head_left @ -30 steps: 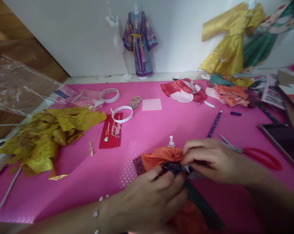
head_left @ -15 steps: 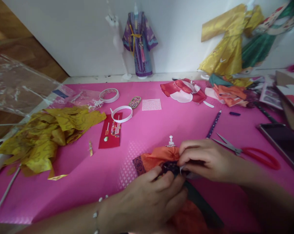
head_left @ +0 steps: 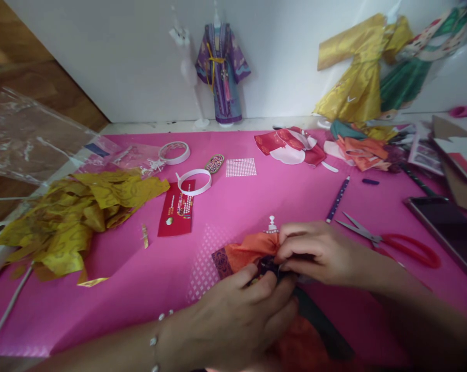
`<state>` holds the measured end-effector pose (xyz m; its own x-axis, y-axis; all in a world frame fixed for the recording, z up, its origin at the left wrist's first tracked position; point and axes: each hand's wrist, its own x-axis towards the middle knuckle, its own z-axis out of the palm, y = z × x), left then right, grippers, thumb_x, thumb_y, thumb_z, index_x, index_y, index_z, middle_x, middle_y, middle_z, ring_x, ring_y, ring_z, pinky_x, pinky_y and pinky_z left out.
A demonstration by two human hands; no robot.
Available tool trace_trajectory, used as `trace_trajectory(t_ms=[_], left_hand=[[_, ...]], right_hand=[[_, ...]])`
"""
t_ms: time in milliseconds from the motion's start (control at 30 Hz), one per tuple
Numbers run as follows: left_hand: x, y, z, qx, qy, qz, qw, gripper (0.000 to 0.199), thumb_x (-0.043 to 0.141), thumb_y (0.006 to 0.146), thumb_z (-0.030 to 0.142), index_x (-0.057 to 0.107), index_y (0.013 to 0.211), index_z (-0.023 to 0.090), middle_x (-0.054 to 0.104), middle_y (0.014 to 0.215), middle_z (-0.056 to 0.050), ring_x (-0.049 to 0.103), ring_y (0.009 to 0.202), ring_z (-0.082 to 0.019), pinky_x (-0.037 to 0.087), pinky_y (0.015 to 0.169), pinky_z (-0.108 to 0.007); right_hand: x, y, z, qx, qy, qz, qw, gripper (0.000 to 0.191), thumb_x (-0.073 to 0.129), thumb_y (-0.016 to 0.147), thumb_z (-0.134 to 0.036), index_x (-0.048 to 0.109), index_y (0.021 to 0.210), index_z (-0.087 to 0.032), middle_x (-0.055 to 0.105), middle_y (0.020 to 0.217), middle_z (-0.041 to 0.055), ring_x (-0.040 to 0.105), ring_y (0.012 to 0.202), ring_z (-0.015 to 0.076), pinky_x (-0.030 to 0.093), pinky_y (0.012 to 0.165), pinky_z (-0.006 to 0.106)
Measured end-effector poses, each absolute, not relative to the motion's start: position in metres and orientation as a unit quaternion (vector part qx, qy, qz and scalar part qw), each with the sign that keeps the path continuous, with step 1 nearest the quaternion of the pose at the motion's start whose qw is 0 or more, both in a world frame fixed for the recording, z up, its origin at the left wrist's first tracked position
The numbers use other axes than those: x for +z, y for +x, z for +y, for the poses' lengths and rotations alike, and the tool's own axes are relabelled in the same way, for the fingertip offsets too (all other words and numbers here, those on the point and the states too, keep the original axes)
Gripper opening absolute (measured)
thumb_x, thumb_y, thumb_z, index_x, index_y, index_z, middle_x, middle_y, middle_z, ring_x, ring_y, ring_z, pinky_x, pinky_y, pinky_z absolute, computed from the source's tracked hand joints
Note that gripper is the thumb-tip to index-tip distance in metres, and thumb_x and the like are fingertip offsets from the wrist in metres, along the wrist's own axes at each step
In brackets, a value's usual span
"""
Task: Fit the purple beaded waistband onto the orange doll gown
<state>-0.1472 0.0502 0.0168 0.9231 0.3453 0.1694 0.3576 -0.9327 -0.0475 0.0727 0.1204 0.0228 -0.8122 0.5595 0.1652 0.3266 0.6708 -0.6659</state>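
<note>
A small orange doll dress with a patterned purple cuff lies on its back on the pink mat, the white neck knob of a doll mannequin poking out at its collar. My left hand rests over the waist, fingers curled on the dark purple cloth there. Against it, my right hand pinches the edge of that same waist part with thumb and fingertips. What lies between the fingertips is mostly hidden. Below my hands, a dark green strip and more orange skirt spread out.
Right of my hands lie red-handled scissors, a dotted purple pen and a phone. Two tape rolls, a red card and a bead sheet sit farther back. Yellow fabric scraps heap at left. Dressed mannequins stand behind.
My right hand has shifted slightly left, closer to my left fingers at the waist. A pale bit near its fingertips no longer shows. The left hand stays nearly still.
</note>
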Motion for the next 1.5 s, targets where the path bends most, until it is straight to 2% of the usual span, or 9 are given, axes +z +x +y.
trace_trajectory(t_ms=[300,533,667,933,1067,1233,1400,1500], left_hand=[[0.015,-0.147,0.048,-0.084,-0.978,-0.190,0.037,0.034,0.044,0.099,0.034,0.063,0.123,0.019,0.061,0.133,-0.005,0.054,0.102,-0.021,0.038,0.094,-0.034],[0.016,-0.147,0.048,-0.104,-0.975,-0.193,0.043,0.040,0.033,0.103,0.037,0.064,0.120,0.020,0.062,0.133,-0.006,0.051,0.113,-0.021,0.037,0.097,-0.036],[0.014,-0.148,0.048,-0.097,-0.975,-0.197,0.029,0.040,0.038,0.101,0.043,0.064,0.121,0.020,0.063,0.131,-0.004,0.053,0.109,-0.022,0.036,0.098,-0.037],[0.012,-0.149,0.048,-0.097,-0.976,-0.194,0.026,0.040,0.037,0.102,0.042,0.063,0.122,0.020,0.061,0.136,-0.004,0.055,0.109,-0.023,0.035,0.098,-0.038],[0.013,-0.149,0.049,-0.103,-0.976,-0.192,0.026,0.039,0.038,0.101,0.040,0.062,0.123,0.020,0.059,0.138,-0.004,0.054,0.110,-0.021,0.035,0.098,-0.037],[0.017,-0.149,0.049,-0.105,-0.974,-0.196,0.030,0.034,0.041,0.100,0.037,0.064,0.120,0.022,0.060,0.137,-0.002,0.053,0.112,-0.021,0.034,0.099,-0.036],[0.015,-0.149,0.047,-0.104,-0.974,-0.201,0.027,0.035,0.045,0.099,0.041,0.065,0.120,0.023,0.059,0.138,-0.002,0.051,0.113,-0.022,0.034,0.101,-0.035],[0.013,-0.149,0.046,-0.110,-0.974,-0.198,0.030,0.038,0.044,0.098,0.045,0.065,0.121,0.022,0.060,0.134,-0.003,0.052,0.107,-0.022,0.034,0.099,-0.035]], right_hand=[[0.020,0.068,0.119,0.319,-0.267,-0.894,0.168,0.013,0.059,0.090,-0.013,0.071,0.090,-0.018,0.067,0.088,0.0020,0.062,0.081,0.0137,0.044,0.071,0.025],[0.021,0.063,0.118,0.312,-0.272,-0.895,0.169,0.014,0.062,0.085,-0.008,0.071,0.089,-0.017,0.067,0.087,0.0022,0.062,0.079,0.0143,0.044,0.070,0.024],[0.020,0.061,0.118,0.320,-0.291,-0.884,0.176,0.014,0.064,0.083,-0.007,0.069,0.090,-0.018,0.067,0.086,0.0004,0.061,0.078,0.0134,0.043,0.070,0.024],[0.016,0.059,0.118,0.321,-0.329,-0.864,0.205,0.009,0.069,0.080,-0.012,0.064,0.083,-0.018,0.064,0.077,-0.0023,0.054,0.065,0.0103,0.039,0.061,0.022],[0.016,0.060,0.120,0.332,-0.309,-0.865,0.215,0.010,0.069,0.081,-0.009,0.065,0.076,-0.017,0.062,0.076,-0.0019,0.055,0.068,0.0106,0.040,0.063,0.022],[0.015,0.062,0.120,0.340,-0.296,-0.867,0.213,0.008,0.069,0.082,-0.009,0.068,0.078,-0.016,0.061,0.077,-0.0011,0.056,0.071,0.0113,0.041,0.065,0.022],[0.015,0.062,0.121,0.356,-0.294,-0.862,0.208,0.006,0.069,0.083,-0.010,0.070,0.080,-0.015,0.061,0.078,-0.0005,0.057,0.073,0.0117,0.041,0.066,0.023],[0.016,0.061,0.121,0.367,-0.285,-0.860,0.209,0.007,0.067,0.085,-0.011,0.071,0.081,-0.015,0.062,0.080,0.0004,0.058,0.075,0.0120,0.042,0.068,0.023]])
